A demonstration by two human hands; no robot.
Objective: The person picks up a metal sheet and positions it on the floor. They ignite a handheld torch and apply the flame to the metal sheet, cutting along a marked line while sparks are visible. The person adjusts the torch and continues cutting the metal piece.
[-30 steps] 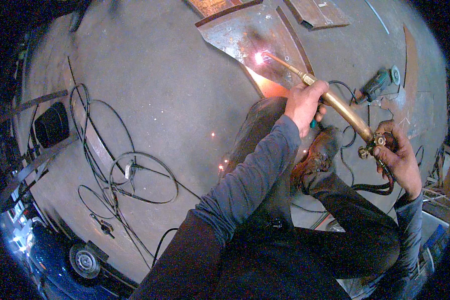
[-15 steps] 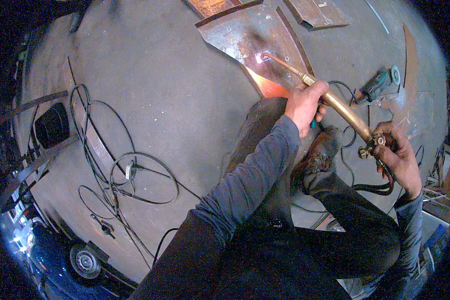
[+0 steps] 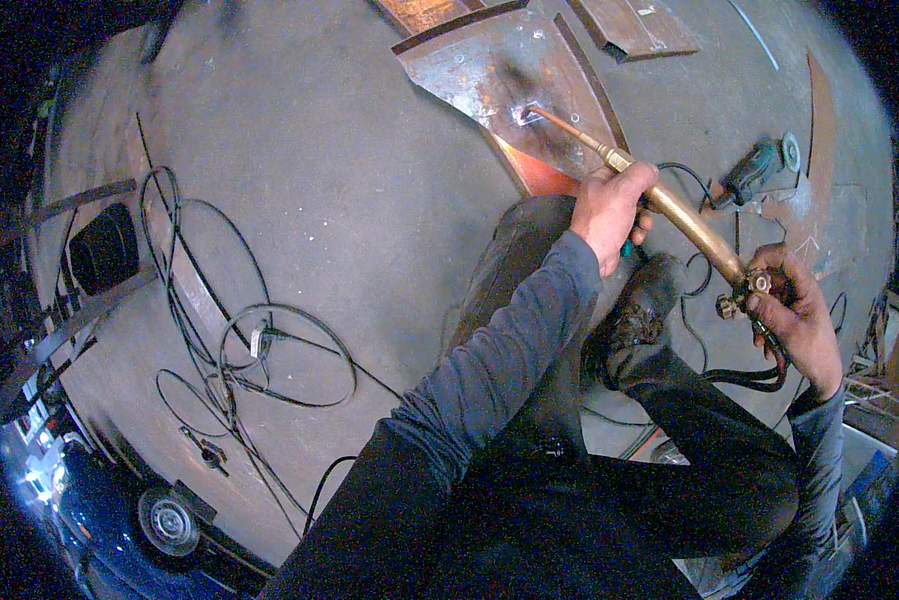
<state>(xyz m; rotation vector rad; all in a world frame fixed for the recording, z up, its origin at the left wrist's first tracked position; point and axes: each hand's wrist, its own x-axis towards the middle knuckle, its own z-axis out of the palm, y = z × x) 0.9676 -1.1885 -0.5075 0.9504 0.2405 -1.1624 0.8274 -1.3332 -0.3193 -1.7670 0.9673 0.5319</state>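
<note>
A brass gas torch (image 3: 698,232) slants across in front of me, its thin copper nozzle pointing up and left. My left hand (image 3: 613,215) wraps round the front of its handle; a small teal thing shows beneath these fingers, too hidden to name. At the rear end, my right hand (image 3: 802,320) is closed with thumb and fingers on the valve knobs (image 3: 732,304). Black hoses (image 3: 750,376) run from that end down past my leg. The nozzle tip is just over a curved, rusty steel panel (image 3: 560,70), beside a sooty patch and chalk marks. I see no bright flame at the tip.
An angle grinder (image 3: 752,172) lies on the floor to the right, near rusty sheet metal (image 3: 820,200). More steel pieces (image 3: 638,28) lie at the top. Looped black cable (image 3: 235,375) spreads over the floor at left. A dark blue car (image 3: 120,520) stands at lower left.
The bright glow at the nozzle tip has gone, and the orange light on the panel's near edge looks redder. Both hands and the torch have hardly moved.
</note>
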